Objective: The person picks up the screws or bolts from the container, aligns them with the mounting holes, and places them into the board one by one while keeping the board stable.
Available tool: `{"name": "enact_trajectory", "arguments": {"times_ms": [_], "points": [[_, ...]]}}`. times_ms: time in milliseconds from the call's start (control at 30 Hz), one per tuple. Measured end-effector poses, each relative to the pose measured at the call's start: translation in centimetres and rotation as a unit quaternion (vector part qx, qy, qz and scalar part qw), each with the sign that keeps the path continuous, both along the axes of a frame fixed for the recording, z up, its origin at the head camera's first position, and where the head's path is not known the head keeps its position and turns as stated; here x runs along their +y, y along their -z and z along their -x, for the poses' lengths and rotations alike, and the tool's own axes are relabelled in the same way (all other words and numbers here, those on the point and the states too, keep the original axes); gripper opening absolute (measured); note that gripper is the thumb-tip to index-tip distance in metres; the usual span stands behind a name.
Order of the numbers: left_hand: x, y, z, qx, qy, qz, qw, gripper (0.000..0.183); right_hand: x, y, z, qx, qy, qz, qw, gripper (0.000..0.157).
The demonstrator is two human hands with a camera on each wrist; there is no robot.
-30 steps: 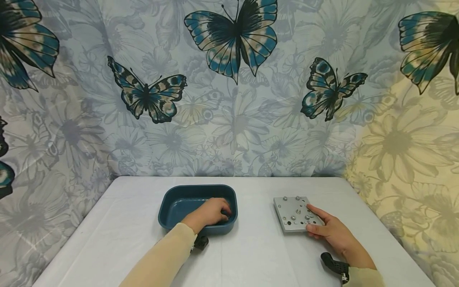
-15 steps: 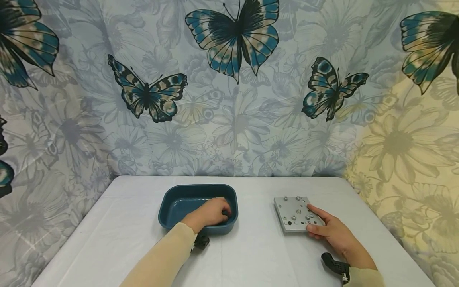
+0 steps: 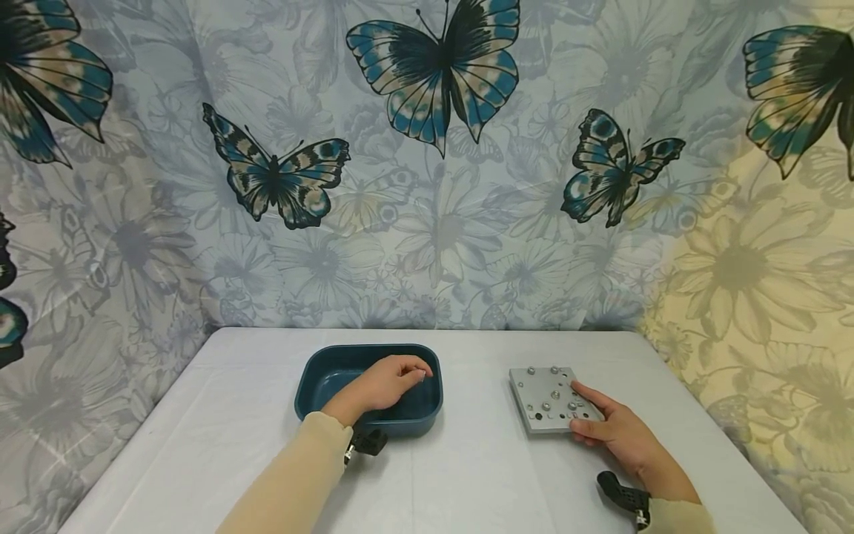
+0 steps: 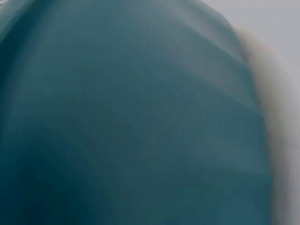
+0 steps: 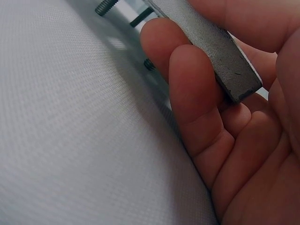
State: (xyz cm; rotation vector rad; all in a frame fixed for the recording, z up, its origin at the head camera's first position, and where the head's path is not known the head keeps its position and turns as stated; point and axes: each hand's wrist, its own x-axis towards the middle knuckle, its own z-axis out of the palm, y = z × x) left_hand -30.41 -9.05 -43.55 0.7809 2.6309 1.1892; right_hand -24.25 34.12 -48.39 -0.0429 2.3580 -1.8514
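Note:
My left hand (image 3: 383, 383) is over the right half of a dark teal plastic tub (image 3: 320, 406). Its thumb and fingers pinch a small shiny metal piece (image 3: 422, 375), mostly hidden by the fingertips. The left wrist view shows the blurred teal wall (image 4: 140, 103) of the tub. On the right, my right hand (image 3: 614, 429) grips the edge of a square grey metal plate (image 3: 539, 397), thumb on top and fingers beneath. Several screws stand in the plate's holes, other holes are bare, and threaded screw ends (image 5: 107, 6) stick out below it, close over the white cloth.
White cloth covers the table (image 3: 467, 475), with the tub left of centre and the plate to its right. Behind the table hangs a butterfly-print curtain (image 3: 440, 245). Black wrist cameras (image 3: 623, 492) sit below each hand.
My left hand has lifted from the tub's floor and drawn slightly back and left, with a small shiny piece now showing at its fingertips. The right hand and plate have stayed put.

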Motion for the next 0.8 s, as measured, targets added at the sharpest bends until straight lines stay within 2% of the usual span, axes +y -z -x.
{"name": "enact_trajectory", "arguments": {"times_ms": [100, 200, 267, 367, 467, 533, 600, 800], "points": [[-0.4, 0.0, 0.1, -0.018, -0.011, -0.051, 0.9985, 0.024, 0.0, 0.0, 0.0, 0.000, -0.002, 0.002, 1.000, 0.089], [-0.5, 0.2, 0.3, -0.058, -0.028, -0.135, 0.9888, 0.027, 0.0, -0.1, -0.1, 0.001, -0.003, 0.003, 1.000, 0.089], [-0.5, 0.2, 0.4, -0.094, -0.043, -0.199, 0.9745, 0.027, -0.1, -0.2, -0.1, 0.001, -0.005, 0.003, 1.000, 0.089], [-0.2, 0.1, 0.4, -0.148, -0.062, -0.289, 0.9437, 0.027, -0.1, -0.4, -0.2, -0.001, -0.006, 0.005, 1.000, 0.089], [0.3, -0.4, 0.0, -0.191, -0.069, -0.350, 0.9145, 0.029, -0.1, -0.5, -0.3, -0.003, -0.007, 0.007, 1.000, 0.089], [0.7, -0.8, -0.4, -0.209, -0.066, -0.370, 0.9029, 0.031, -0.1, -0.5, -0.3, -0.003, -0.006, 0.006, 1.000, 0.089], [1.2, -1.3, -0.9, -0.220, -0.063, -0.380, 0.8963, 0.030, -0.1, -0.5, -0.3, -0.004, -0.005, 0.005, 1.000, 0.089], [3.9, -2.1, -1.9, -0.234, -0.052, -0.380, 0.8933, 0.024, -0.1, -0.3, -0.2, -0.002, -0.003, 0.001, 1.000, 0.089]]}}
